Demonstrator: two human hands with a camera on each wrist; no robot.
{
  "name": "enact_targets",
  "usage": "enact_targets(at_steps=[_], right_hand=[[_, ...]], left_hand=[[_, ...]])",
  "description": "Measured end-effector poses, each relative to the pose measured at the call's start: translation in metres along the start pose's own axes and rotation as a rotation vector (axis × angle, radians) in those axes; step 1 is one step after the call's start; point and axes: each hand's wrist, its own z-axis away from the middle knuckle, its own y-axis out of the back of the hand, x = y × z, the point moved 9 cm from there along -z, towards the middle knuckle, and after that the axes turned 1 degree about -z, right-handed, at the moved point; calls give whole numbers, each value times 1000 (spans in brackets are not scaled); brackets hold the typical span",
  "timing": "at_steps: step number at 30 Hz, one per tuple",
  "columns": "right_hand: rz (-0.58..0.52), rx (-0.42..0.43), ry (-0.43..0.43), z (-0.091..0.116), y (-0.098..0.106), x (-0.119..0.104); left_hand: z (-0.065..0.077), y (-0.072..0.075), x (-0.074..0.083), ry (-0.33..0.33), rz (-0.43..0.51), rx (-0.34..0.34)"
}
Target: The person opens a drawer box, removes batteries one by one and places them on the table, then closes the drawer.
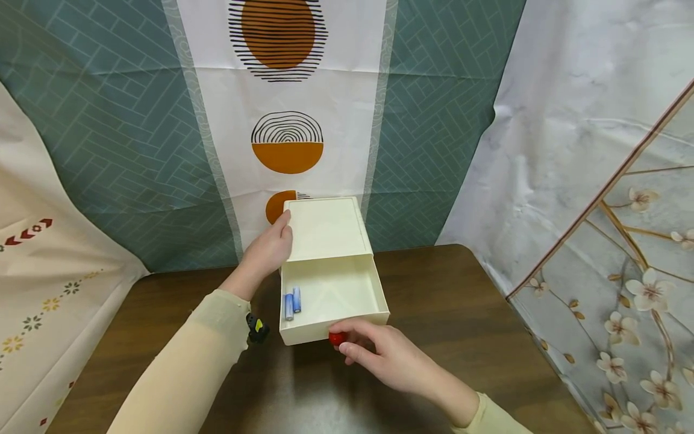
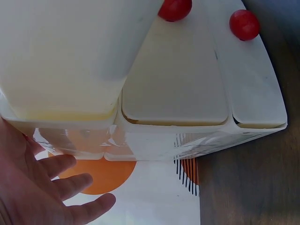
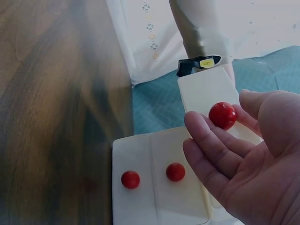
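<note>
Nearer than the left hand [image 1: 273, 244], which lies fingers spread at the cabinet [image 1: 328, 229]'s left side, the right hand [image 1: 393, 357] pinches the red knob [image 1: 337, 339] on the drawer [image 1: 305, 333]'s near face.

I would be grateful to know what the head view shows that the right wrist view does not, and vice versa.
Of the two, the head view alone shows two blue cylindrical batteries inside the open cream rectangular drawer. The right wrist view alone shows two round red knobs on the closed cream lower drawers. Both show the right hand at the open drawer's glossy red round knob, the left arm's cream sleeve and the brown wooden table.
</note>
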Motion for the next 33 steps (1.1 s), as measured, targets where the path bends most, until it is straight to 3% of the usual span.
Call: enact_targets(at_steps=[17, 33], right_hand=[[8, -6, 15, 3, 2, 1], [138, -11, 78, 10, 16, -16]], left_hand=[[-1, 0, -1, 1, 2, -1], [0, 0, -1, 17, 3, 1]])
